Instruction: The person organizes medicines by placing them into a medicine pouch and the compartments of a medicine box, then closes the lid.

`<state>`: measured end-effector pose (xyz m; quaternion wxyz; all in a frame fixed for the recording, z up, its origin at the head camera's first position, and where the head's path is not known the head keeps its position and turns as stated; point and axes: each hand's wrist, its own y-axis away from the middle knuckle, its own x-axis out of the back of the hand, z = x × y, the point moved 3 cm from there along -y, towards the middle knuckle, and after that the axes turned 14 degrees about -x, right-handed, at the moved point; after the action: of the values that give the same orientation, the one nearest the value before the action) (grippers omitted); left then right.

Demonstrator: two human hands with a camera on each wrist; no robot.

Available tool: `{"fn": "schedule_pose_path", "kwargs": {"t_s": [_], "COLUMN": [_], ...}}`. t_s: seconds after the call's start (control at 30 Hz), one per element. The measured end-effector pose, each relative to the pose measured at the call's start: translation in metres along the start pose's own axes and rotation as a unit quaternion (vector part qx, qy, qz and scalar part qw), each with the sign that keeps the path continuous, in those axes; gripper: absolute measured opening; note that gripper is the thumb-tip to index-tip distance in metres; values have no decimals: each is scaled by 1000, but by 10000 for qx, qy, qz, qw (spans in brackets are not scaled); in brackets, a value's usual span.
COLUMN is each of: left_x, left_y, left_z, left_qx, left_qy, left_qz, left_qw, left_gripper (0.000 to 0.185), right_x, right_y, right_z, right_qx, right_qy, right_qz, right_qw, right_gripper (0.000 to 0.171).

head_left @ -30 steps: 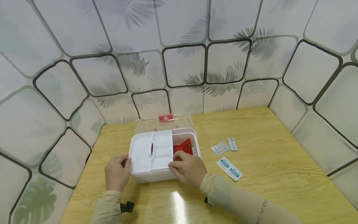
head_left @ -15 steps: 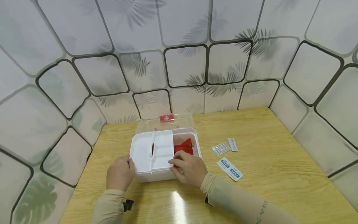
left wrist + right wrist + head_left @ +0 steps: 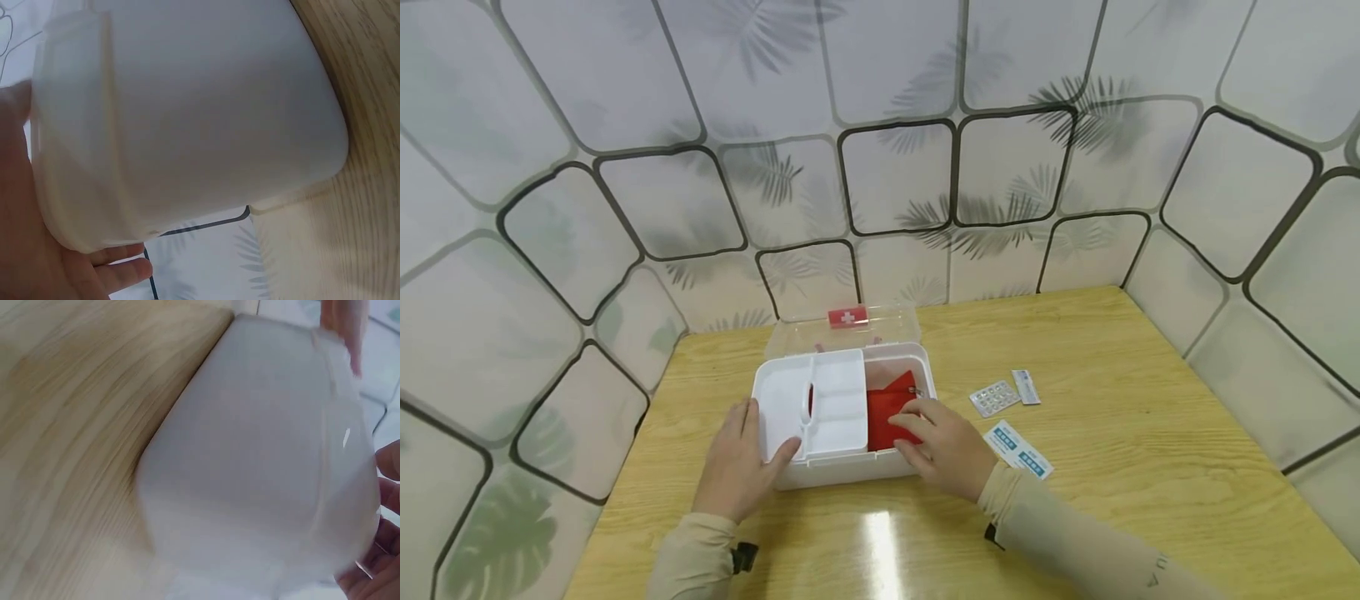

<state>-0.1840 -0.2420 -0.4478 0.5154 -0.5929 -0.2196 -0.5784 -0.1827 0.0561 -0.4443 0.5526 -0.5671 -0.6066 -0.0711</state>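
Observation:
A white plastic box [image 3: 850, 475] stands on the wooden table [image 3: 1150, 467] with its clear lid [image 3: 880, 327] tipped back. A white divided tray [image 3: 838, 408] sits in its left part, and a red pouch [image 3: 883, 412] shows in the right part. My left hand [image 3: 752, 450] lies against the box's front left corner with its fingers straight along the side and its thumb on the tray's rim. My right hand [image 3: 928, 433] rests on the front right corner, fingers reaching over the pouch. The wrist views show only the box wall [image 3: 200, 112] [image 3: 262, 475] close up.
Right of the box lie a pill blister pack [image 3: 994, 398], a small sachet [image 3: 1025, 387] and a blue-and-white packet [image 3: 1018, 448]. Patterned panels wall in the table at the back and on both sides.
The tray has gone down into the box. Both hands have let go of its edges and moved outward to the box's front corners, uncovering more of the red pouch.

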Motion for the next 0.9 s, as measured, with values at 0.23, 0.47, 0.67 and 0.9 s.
{"fn": "schedule_pose_path", "kwargs": {"t_s": [0.23,0.47,0.67,0.9], "left_x": [-2,-5,-8,-8], "left_y": [2,2,0,1], "left_z": [-3,-3,-2,-2], "left_qx": [-147,-40,2,-56], "left_qy": [35,171,48,154], "left_qz": [94,101,18,216], "left_qw": [9998,9998,10000,9996], "left_gripper": [109,118,128,126], "right_x": [31,54,58,46], "right_y": [15,22,26,19], "right_z": [55,133,193,212], "right_qx": [-402,-1497,-2260,-2005], "right_qy": [-217,603,1069,1220], "right_qz": [258,-366,-1671,-2093], "right_qw": [9986,9862,9537,9492], "right_gripper": [30,30,37,46]}}
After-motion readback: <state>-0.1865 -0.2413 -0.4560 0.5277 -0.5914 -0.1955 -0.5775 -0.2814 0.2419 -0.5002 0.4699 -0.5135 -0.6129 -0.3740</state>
